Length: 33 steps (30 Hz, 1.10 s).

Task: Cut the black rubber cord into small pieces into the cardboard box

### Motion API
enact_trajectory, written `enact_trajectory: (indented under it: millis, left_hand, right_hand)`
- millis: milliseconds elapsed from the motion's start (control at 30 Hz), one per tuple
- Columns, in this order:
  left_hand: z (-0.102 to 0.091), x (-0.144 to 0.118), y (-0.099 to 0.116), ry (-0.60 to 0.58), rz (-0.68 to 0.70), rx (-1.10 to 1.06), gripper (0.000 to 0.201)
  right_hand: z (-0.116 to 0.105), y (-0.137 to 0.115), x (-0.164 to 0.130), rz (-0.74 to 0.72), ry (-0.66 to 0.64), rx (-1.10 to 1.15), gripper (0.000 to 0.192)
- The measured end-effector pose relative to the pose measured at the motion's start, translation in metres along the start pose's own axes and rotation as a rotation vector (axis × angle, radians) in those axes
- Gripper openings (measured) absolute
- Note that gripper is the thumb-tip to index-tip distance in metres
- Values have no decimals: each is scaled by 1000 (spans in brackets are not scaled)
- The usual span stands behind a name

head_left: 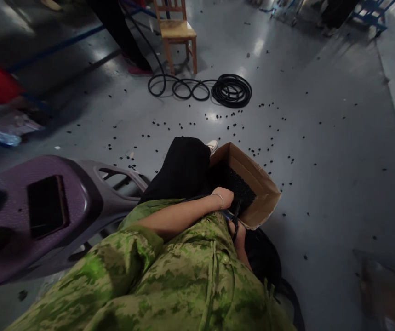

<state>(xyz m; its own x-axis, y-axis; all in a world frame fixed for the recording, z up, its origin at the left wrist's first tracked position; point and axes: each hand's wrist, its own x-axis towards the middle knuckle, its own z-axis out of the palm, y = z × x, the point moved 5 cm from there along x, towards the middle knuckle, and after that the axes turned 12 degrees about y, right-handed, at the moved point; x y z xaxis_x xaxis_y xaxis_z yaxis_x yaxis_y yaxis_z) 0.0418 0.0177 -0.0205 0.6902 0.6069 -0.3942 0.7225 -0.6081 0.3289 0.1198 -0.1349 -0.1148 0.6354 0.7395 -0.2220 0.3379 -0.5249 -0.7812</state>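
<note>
Head view, lower centre: left hand (224,196) dips into the cardboard box (259,184) of small black pieces (238,186); its grip is hidden. Just below, right hand (237,234) pinches a thin black hose (236,220).

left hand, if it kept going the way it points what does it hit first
Probably the heap of small black pieces inside the cardboard box; the left hand already reaches into the box, though depth is unclear.

The person wears a green camouflage shirt (169,280) with mottled light and dark patches, buttons down the front and short sleeves that leave the forearms bare. A thin silver bracelet (220,198) circles the left wrist. Black trousers (183,168) cover the legs, and a white shoe (212,145) shows beyond the knee.
</note>
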Motion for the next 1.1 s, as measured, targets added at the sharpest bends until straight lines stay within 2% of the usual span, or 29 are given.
enact_trajectory:
  millis: [333, 500, 733, 1100]
  left_hand:
    - [1, 2, -2, 7, -20, 1, 27]
    - [0, 2, -1, 19, -8, 11, 30]
    - [-1, 2, -3, 34, -12, -19, 28]
    - [0, 2, -2, 41, -6, -6, 30]
  right_hand:
    - [9, 10, 6, -51, 81, -75, 42]
    - [10, 13, 8, -45, 58, -33, 35]
    - [7, 6, 4, -17, 13, 23, 41]
    - [1, -6, 0, 63, -93, 130, 26]
